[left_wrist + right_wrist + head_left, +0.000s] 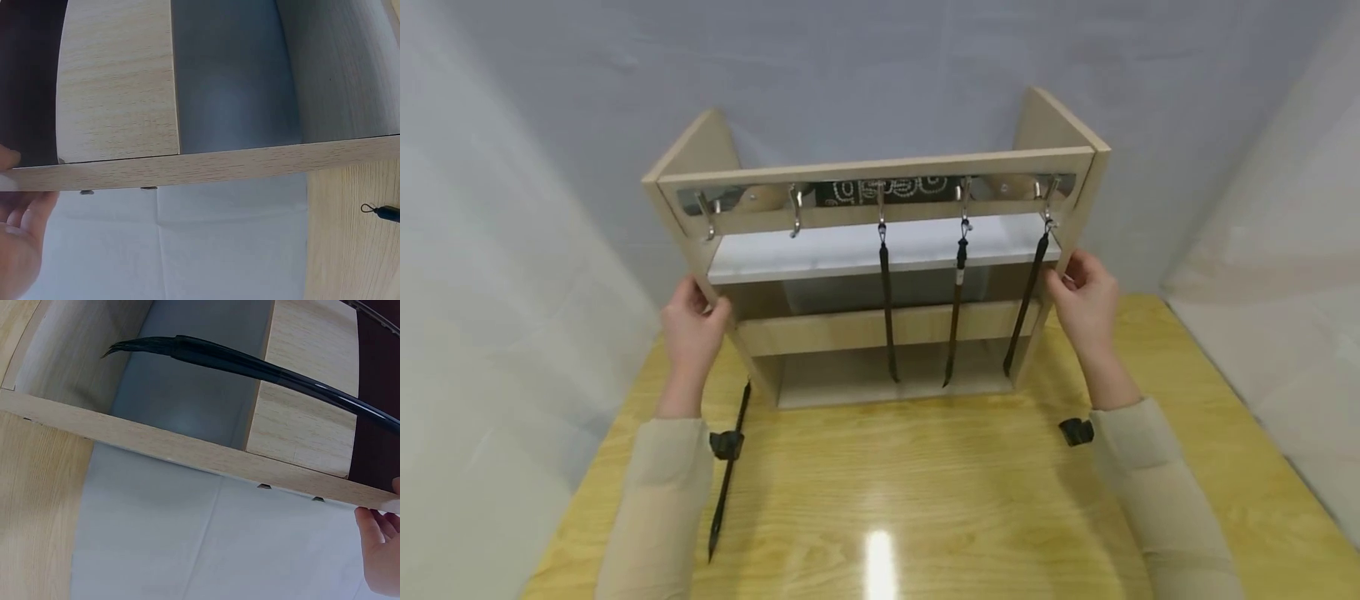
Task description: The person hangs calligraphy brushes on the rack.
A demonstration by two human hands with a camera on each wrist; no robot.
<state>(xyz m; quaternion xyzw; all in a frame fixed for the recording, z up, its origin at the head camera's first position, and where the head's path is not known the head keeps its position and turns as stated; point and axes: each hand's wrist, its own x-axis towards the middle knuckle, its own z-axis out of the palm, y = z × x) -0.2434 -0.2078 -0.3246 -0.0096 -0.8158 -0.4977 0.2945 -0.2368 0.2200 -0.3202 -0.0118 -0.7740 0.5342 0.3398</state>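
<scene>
Underneath, glossy wood-grain table (880,467); pale cloth (880,83) behind. Left hand (692,333), right hand (1086,308) grip wooden rack (820,332) by sides.

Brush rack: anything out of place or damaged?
Yes: one brush lies on the table, left of the rack, while three others hang from its hooks; the two leftmost hooks are bare. No damage visible.

The yellowish tabletop (880,467) is patterned with wood grain. Toward its far side a rack (812,333) is borne; at the left a brush (723,500) is laid lengthwise, its tip turned nearward.
</scene>
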